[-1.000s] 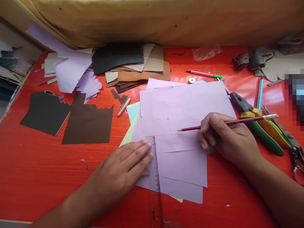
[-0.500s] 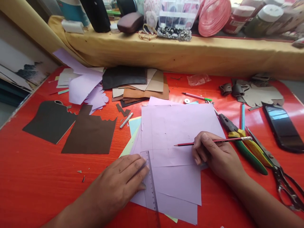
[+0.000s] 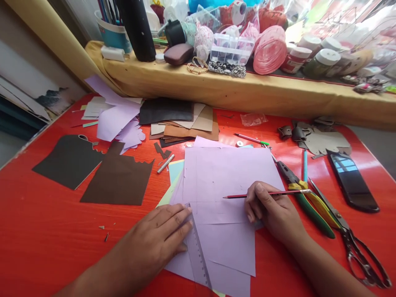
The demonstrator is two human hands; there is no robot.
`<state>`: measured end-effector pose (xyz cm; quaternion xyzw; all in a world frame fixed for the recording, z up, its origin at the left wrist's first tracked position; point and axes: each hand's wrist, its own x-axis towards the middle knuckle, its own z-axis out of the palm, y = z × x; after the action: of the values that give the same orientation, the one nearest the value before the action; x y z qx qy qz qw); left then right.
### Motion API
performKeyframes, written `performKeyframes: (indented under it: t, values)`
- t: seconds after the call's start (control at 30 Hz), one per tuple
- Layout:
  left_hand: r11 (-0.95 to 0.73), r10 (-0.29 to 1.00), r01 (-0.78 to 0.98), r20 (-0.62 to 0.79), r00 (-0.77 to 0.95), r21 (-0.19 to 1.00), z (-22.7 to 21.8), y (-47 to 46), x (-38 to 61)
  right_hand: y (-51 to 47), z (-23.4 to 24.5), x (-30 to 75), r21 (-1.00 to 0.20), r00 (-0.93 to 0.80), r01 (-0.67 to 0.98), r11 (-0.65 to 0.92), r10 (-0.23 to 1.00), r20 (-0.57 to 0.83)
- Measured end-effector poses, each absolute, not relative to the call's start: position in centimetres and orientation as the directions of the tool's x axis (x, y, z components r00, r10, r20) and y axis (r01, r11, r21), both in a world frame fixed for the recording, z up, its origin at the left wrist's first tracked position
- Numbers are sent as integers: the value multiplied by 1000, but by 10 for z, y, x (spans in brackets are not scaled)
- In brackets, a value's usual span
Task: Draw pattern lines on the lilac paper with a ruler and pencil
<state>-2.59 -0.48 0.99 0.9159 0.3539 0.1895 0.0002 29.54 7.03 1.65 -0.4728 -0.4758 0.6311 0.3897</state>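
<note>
My left hand (image 3: 157, 241) lies flat with fingers stretched out, pressing the upper end of a clear plastic ruler (image 3: 198, 255) onto lilac paper sheets (image 3: 229, 173) on the red table (image 3: 46, 231). My right hand (image 3: 272, 212) rests on the paper's right side, fingers closed around a red pencil (image 3: 238, 196) held almost level, its tip pointing left above the sheet. Faint pencil lines show on the paper.
Dark brown leather pieces (image 3: 119, 179) lie at the left, a stack of leather scraps (image 3: 182, 119) at the back. Pliers (image 3: 309, 202), scissors (image 3: 355, 243), a blue pen (image 3: 305, 165) and a phone (image 3: 351, 181) lie at the right. A cluttered yellow-draped shelf (image 3: 247, 90) runs behind.
The camera has tilted upward, revealing the shelf and the phone. Both hands keep their hold; the ruler now leans slightly more under the left hand.
</note>
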Motion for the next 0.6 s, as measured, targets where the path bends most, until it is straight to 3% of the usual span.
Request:
performKeyframes:
  t: [0.6]
  values:
    - [-661,709,748,370,600,53,2,-7,-16,70,11,297,-975,-256,-54,-218,946,-197]
